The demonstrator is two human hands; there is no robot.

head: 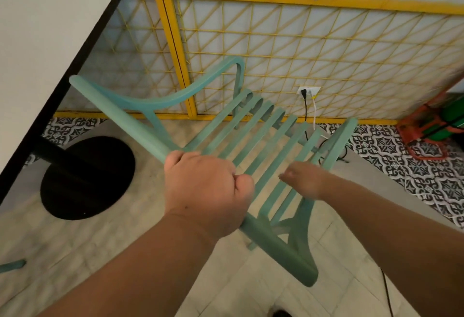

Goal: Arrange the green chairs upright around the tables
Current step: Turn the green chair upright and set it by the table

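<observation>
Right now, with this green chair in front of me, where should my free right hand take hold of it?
Probably the top rail of the green chair, from above. The left hand is closed around that round bar already; the right hand hovers open over the slats, which look thin, so the bare rail nearer you seems the firmer hold.

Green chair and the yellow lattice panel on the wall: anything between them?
Head view: nothing solid. Past the green chair lies bare floor, then a black cable and a white cable hanging from the wall outlet at the yellow lattice panel.
</observation>
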